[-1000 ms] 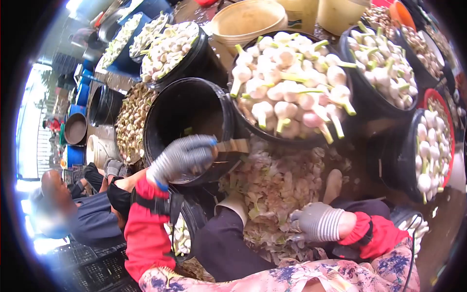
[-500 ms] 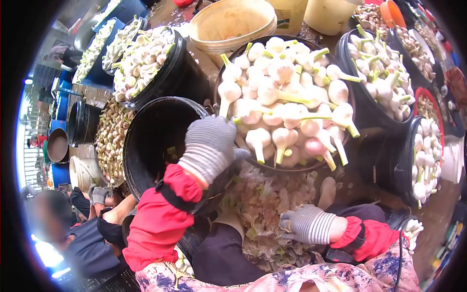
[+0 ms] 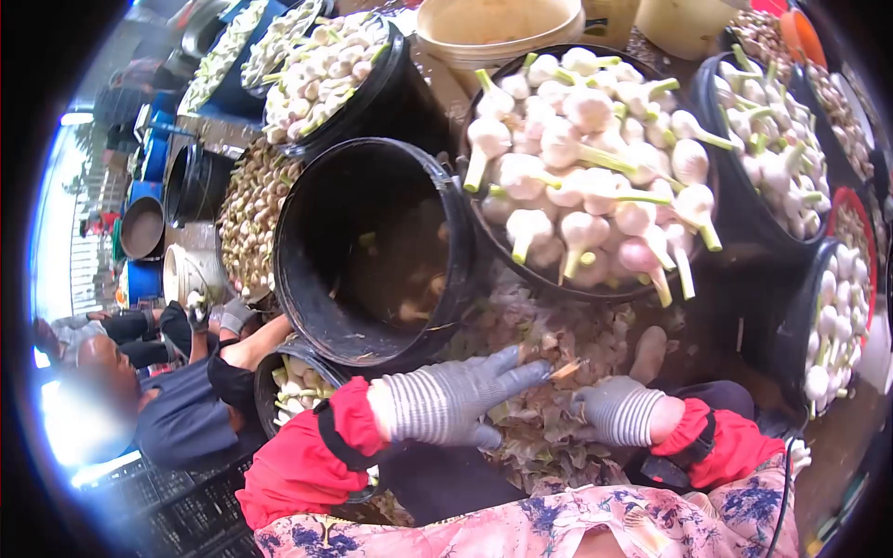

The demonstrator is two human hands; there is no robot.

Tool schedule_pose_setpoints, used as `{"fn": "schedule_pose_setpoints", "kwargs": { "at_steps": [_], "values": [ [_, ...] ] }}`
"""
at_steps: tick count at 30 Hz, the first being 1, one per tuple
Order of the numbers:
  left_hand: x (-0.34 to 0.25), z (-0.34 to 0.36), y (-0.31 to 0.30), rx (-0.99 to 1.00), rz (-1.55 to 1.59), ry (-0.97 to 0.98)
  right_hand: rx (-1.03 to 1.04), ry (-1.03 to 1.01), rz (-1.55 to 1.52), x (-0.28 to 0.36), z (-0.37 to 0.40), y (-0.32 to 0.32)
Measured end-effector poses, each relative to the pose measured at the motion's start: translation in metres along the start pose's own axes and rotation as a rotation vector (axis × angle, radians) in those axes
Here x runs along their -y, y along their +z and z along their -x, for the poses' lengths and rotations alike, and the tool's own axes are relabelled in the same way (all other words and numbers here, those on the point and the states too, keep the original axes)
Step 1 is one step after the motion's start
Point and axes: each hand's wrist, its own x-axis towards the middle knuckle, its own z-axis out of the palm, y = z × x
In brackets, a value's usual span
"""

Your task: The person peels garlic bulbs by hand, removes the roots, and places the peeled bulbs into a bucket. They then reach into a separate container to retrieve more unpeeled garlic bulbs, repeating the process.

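My left hand [image 3: 458, 394], in a grey striped glove, is over my lap with its fingers spread and nothing in them. Just beyond its fingertips a small tan piece of stalk or skin [image 3: 565, 369] shows above the heap of garlic skins [image 3: 549, 423]. My right hand [image 3: 618, 410], gloved the same way, is at the right side of the heap with its fingers curled; whether they hold something is hidden. In front of me stands a tub heaped with white garlic bulbs [image 3: 581, 177]. Left of it, a black bucket [image 3: 372, 251] holds a few bulbs at its bottom.
More garlic-filled tubs stand at the upper left [image 3: 326, 79] and right [image 3: 772, 149]. A cream bucket [image 3: 498, 28] is at the top. Unpeeled bulbs [image 3: 260, 219] are piled left of the black bucket. Another person [image 3: 200, 409] sits at the left, beside black crates [image 3: 153, 502].
My left hand has come down from the garlic tub's left rim to above the skins, its fingers now spread. My right hand is still by the heap. The view has shifted left.
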Motion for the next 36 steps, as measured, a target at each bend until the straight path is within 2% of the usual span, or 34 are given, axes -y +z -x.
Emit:
{"fn": "schedule_pose_setpoints", "kwargs": {
  "at_steps": [1, 2, 3, 4, 5, 6, 8, 9, 10, 11, 12, 13, 14, 17, 20, 22, 23, 24, 26, 28, 29, 30, 32, 34, 35, 36],
  "values": [
    [0.018, 0.009, 0.002, -0.044, 0.077, 0.057, 0.060, -0.024, -0.008, -0.002, -0.001, 0.004],
    [0.034, 0.016, -0.006, -0.178, 0.146, 0.140, 0.122, -0.046, -0.017, -0.004, -0.001, 0.007],
    [0.049, 0.024, -0.019, -0.298, 0.237, 0.093, 0.143, -0.079, -0.028, -0.006, -0.002, 0.010],
    [0.066, 0.029, -0.032, -0.394, 0.466, -0.118, 0.155, -0.086, -0.024, -0.005, -0.005, 0.011],
    [0.096, 0.024, -0.028, -0.574, 0.992, -0.179, 0.184, -0.054, -0.030, -0.005, -0.008, 0.010],
    [0.133, 0.020, -0.037, -0.722, 0.834, -0.358, 0.210, -0.017, -0.034, -0.004, -0.010, 0.007],
    [0.215, -0.008, -0.036, -0.867, 0.550, -0.527, 0.091, -0.079, -0.083, -0.005, -0.017, 0.004],
    [0.239, -0.025, -0.037, -0.886, 0.400, -0.460, 0.063, -0.075, -0.094, -0.005, -0.020, 0.004],
    [0.293, -0.053, -0.030, -0.868, 0.193, -0.493, 0.027, -0.065, -0.103, -0.005, -0.025, 0.002],
    [0.306, -0.075, -0.035, -0.723, 0.057, -0.427, 0.018, -0.037, -0.100, -0.006, -0.029, 0.002],
    [0.318, -0.100, -0.038, -0.610, -0.044, -0.481, 0.007, -0.042, -0.107, -0.006, -0.032, 0.004],
    [0.332, -0.125, -0.039, -0.504, -0.108, -0.566, -0.007, -0.034, -0.112, -0.007, -0.031, 0.005],
    [0.342, -0.146, -0.037, -0.423, -0.153, -0.623, 0.089, 0.058, -0.106, -0.003, -0.033, -0.002],
    [0.353, -0.172, -0.030, -0.292, -0.176, -0.740, -0.032, 0.052, -0.099, -0.013, -0.030, 0.011],
    [0.339, -0.143, -0.030, -0.350, 0.108, -0.762, -0.041, 0.075, -0.104, -0.005, -0.020, 0.006],
    [0.292, -0.097, -0.040, -0.584, 0.712, -0.692, -0.063, 0.066, -0.063, -0.004, -0.013, 0.009],
    [0.259, -0.071, -0.044, -0.721, 0.963, -0.596, -0.059, 0.037, 0.003, -0.005, -0.009, 0.010],
    [0.239, -0.044, -0.051, -0.733, 0.821, -0.263, -0.245, -0.007, 0.029, -0.004, -0.007, 0.017],
    [0.177, -0.004, -0.039, -0.974, 1.137, -0.011, -0.332, -0.007, 0.071, 0.003, -0.003, 0.012],
    [0.113, 0.021, -0.013, -1.028, 1.377, 0.104, -0.544, -0.015, -0.011, 0.009, -0.006, 0.013],
    [0.067, 0.026, 0.003, -0.977, 1.573, 0.174, -0.681, -0.035, -0.175, 0.019, -0.002, 0.012],
    [0.045, 0.028, 0.024, -1.006, 1.563, 0.192, -0.816, -0.053, -0.342, 0.030, 0.002, 0.012],
    [0.007, 0.024, 0.070, -0.838, 1.465, 0.312, -1.078, -0.377, -0.984, 0.044, -0.010, 0.029],
    [-0.032, 0.006, 0.114, -0.899, 1.412, 0.365, -1.136, -0.410, -1.167, 0.048, -0.007, 0.044],
    [-0.047, -0.003, 0.134, -0.906, 1.473, 0.391, -1.105, -0.362, -1.185, 0.057, 0.008, 0.048],
    [-0.060, -0.012, 0.152, -0.991, 1.449, 0.346, -1.118, -0.368, -1.181, 0.063, 0.020, 0.057]
  ]
}}
